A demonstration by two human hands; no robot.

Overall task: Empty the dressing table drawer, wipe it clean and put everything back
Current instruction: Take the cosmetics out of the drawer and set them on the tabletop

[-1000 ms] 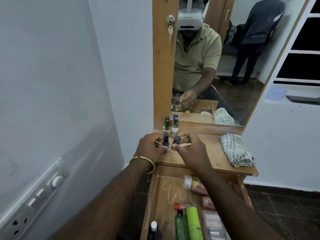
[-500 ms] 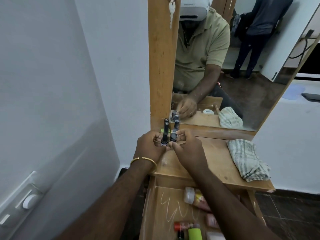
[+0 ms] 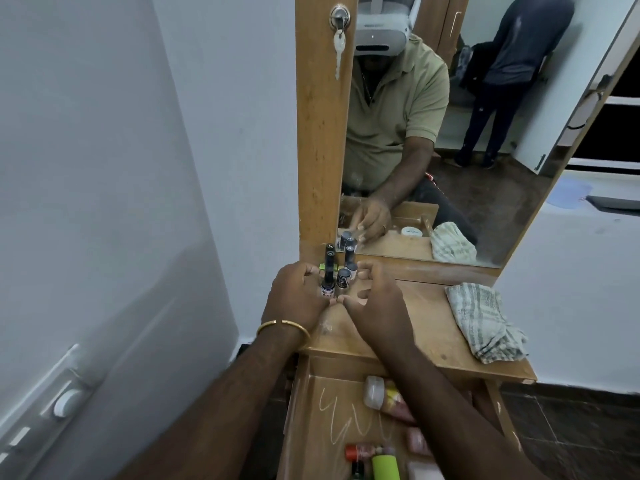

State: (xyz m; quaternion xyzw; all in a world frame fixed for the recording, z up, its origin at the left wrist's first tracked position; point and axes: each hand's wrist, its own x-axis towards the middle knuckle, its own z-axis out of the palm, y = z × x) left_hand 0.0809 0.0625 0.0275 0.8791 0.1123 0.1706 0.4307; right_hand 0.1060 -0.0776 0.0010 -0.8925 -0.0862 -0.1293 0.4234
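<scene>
Lying in open drawer (image 3: 313, 427) at near edge: green bottle (image 3: 385, 466), red-capped tube (image 3: 363, 451), white-capped bottle (image 3: 381, 393). Above, on dressing table top (image 3: 429, 327), both hands side by side at rear left corner. Left hand (image 3: 298, 296) curled round small dark-capped bottles (image 3: 337, 275); whether gripping, cannot tell. Right hand (image 3: 375, 299) loosely curled beside cluster, holding nothing. Checked cloth (image 3: 483, 322) at right edge. Mirror (image 3: 450, 133) behind.
</scene>
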